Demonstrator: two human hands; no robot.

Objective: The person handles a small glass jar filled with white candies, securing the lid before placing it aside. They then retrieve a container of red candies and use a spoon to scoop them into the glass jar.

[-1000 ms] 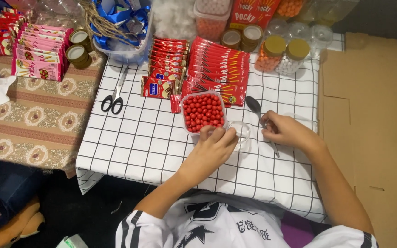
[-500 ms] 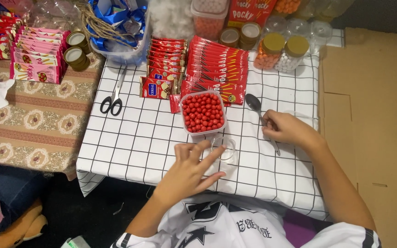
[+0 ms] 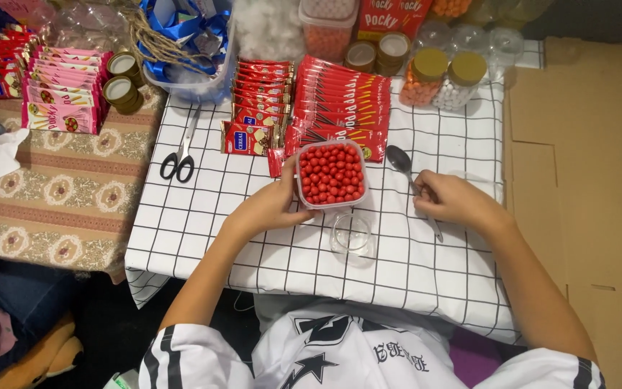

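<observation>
- Left hand (image 3: 271,209): fingers curled against the left wall of a clear plastic tub (image 3: 331,175); thumb at the tub's upper left corner; gripping it.
- Right hand (image 3: 451,202): loosely closed over the handle of a metal spoon (image 3: 413,182); spoon lies on the cloth, bowl pointing away from the person, handle tip showing below the hand.
- Clear plastic tub: square, filled with small red round candies; stands on the grid cloth (image 3: 224,238), between the two hands, touching the packets behind it.
- Clear round container (image 3: 351,235): empty, just in front of the tub, near the table edge.
- Grid cloth: white with black lines, covers the work surface.
- Red flat packets (image 3: 340,94): fanned in overlapping rows behind the tub.
- Scissors (image 3: 179,155): black handles, left of the tub, well apart from it.
- Two jars with gold lids (image 3: 444,78): far right of the cloth, one with orange contents, one with white.
- Pink packets (image 3: 62,101): stacked on the patterned cloth (image 3: 44,202) to the left.
</observation>
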